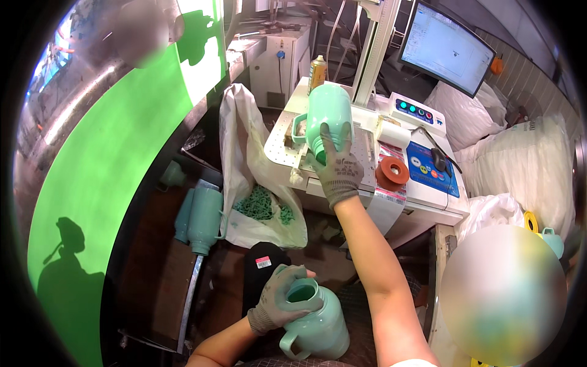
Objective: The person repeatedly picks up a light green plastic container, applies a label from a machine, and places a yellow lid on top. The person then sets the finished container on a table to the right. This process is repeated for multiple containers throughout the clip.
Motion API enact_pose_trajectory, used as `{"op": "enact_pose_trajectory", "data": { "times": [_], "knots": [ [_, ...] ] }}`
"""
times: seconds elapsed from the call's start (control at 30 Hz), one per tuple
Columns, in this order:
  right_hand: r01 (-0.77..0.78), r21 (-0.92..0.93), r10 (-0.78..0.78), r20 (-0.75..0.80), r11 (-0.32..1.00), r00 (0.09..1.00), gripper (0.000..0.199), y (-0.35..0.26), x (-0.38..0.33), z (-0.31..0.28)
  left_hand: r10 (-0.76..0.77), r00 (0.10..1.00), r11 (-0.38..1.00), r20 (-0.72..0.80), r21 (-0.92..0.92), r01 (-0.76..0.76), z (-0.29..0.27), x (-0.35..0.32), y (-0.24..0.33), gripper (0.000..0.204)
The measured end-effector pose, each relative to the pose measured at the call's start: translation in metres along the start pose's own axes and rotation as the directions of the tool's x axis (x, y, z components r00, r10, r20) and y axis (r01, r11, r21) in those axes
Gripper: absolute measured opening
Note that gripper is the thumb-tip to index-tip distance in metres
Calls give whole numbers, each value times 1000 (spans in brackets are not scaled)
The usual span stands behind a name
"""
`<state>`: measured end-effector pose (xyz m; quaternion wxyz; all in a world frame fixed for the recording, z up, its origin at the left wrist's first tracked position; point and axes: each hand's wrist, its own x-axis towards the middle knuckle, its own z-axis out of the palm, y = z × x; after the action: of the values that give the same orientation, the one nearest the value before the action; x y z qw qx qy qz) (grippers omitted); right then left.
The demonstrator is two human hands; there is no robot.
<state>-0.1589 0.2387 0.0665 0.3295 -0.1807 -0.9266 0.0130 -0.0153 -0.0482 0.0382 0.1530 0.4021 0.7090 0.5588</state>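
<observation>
My left hand [276,300], in a grey work glove, is closed round the neck of a mint-green plastic jug [324,330] with a side handle, at my lap. The jug's open mouth points up toward me. My right hand [342,170], gloved too, reaches forward to a second mint-green jug [330,104], which lies over the perforated plate [280,142] of a white bench machine. Its fingers grip the neck end, while the handle sticks out to the left. Part of the neck is hidden by my fingers.
Two similar jugs [206,214] are at the left by a white sack [235,134] with green scraps [257,205]. An orange tape roll [392,173], a spray can [317,72] and a control box [417,114] are on the bench. A monitor [448,46] hangs behind; white sacks [520,165] stand right.
</observation>
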Motion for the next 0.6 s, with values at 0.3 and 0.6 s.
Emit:
{"op": "enact_pose_trajectory", "data": {
  "times": [0.3,0.6],
  "knots": [
    [13,-118,16,238,993,971,100,-19,21,-7,43,996,999,75,-6,-42,2,17,-14,58],
    [-19,169,58,-229,985,972,76,89,-229,-124,-168,954,863,247,-431,263,26,15,-30,62]
  ]
}}
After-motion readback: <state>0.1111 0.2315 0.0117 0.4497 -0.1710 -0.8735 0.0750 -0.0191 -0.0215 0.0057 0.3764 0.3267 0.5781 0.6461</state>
